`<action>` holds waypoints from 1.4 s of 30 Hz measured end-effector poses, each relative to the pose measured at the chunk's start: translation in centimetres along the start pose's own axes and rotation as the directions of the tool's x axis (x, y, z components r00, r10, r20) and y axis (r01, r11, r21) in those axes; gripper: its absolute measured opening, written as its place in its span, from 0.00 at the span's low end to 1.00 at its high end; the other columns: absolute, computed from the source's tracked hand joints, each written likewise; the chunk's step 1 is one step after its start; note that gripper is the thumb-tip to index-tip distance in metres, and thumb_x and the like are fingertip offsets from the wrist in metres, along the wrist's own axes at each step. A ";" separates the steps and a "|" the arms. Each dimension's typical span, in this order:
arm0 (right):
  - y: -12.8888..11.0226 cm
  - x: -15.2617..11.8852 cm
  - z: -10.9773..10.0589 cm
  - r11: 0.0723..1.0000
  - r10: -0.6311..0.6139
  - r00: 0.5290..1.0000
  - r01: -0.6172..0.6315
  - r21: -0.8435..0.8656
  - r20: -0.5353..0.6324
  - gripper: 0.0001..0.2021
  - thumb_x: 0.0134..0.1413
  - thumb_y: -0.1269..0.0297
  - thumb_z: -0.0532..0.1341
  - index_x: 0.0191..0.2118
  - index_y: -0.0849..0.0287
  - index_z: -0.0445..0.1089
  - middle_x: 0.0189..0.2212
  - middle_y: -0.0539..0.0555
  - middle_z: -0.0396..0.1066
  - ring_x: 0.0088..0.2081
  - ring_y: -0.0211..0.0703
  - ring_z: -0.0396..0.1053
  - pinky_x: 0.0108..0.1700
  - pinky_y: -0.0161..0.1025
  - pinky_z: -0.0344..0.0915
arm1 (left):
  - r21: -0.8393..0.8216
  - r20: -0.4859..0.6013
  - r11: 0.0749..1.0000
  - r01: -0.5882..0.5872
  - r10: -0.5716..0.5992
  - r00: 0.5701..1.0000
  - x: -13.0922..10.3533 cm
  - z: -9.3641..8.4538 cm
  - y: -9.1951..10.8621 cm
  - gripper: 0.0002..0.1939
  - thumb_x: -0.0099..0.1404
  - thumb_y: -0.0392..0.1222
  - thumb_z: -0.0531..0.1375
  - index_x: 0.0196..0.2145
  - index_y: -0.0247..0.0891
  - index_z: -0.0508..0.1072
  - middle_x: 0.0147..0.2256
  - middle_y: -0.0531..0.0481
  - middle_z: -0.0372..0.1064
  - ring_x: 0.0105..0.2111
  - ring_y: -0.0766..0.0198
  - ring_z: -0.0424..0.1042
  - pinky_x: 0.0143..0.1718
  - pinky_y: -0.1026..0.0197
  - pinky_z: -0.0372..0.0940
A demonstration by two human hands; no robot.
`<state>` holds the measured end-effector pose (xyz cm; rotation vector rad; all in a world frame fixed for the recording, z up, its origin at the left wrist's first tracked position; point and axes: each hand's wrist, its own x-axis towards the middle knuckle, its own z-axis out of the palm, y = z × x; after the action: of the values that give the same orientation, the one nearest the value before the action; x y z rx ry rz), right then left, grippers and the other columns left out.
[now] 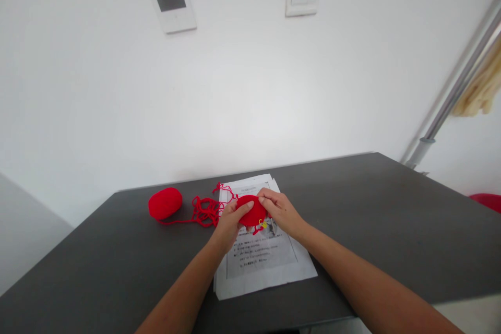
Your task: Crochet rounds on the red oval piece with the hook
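Note:
A round red crochet piece (253, 213) is held above the printed sheets by both hands. My left hand (230, 223) grips its left side, thumb lying across the face. At its upper right edge, the fingers of my right hand (279, 210) are pinched on the rim. A yellow stitch marker (263, 224) hangs at the lower edge, beside a short red yarn tail (256, 230). A thin, light-coloured shaft (273, 226) shows below my right hand; its kind cannot be made out. Loose red yarn (205, 211) lies tangled left of my left hand.
A red yarn ball (165, 203) rests on the dark table (352, 229) at the left, its strand running to the tangle. Printed paper sheets (270, 271) lie under the hands. Behind stands a white wall (250, 88); a grey pole (450, 96) leans at the right.

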<state>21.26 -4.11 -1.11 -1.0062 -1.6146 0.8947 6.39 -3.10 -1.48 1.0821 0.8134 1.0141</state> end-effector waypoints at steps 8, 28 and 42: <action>0.2 -0.1 0.1 0.999 0.017 1.000 -0.017 0.035 0.016 0.08 0.52 0.64 0.50 0.27 0.58 0.62 0.20 0.46 0.58 0.23 0.36 0.56 0.26 0.32 0.53 | 0.018 -0.047 0.999 -0.048 0.049 0.998 0.3 -0.4 -0.4 0.12 0.48 0.45 0.66 0.26 0.32 0.74 0.19 0.53 0.68 0.18 0.71 0.63 0.20 0.68 0.57; 0.3 -0.1 0.0 0.998 0.006 1.000 -0.008 0.064 0.030 0.08 0.53 0.66 0.51 0.26 0.58 0.62 0.21 0.47 0.59 0.24 0.35 0.56 0.26 0.32 0.54 | 0.039 -0.081 0.999 -0.008 0.011 0.997 0.1 -0.2 -0.1 0.13 0.46 0.44 0.67 0.27 0.32 0.76 0.22 0.50 0.72 0.22 0.67 0.67 0.25 0.66 0.59; 0.2 -0.2 0.0 0.996 0.044 0.999 -0.046 0.081 0.031 0.07 0.52 0.65 0.51 0.25 0.58 0.62 0.21 0.47 0.59 0.24 0.36 0.57 0.26 0.32 0.54 | 0.079 -0.087 0.997 0.000 0.007 0.996 0.2 -0.1 -0.2 0.14 0.45 0.45 0.67 0.25 0.32 0.74 0.20 0.52 0.70 0.19 0.69 0.65 0.22 0.67 0.57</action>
<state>21.28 -4.19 -1.36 -0.9795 -1.5716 1.0021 6.39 -2.94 -1.76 1.1127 0.9287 1.0452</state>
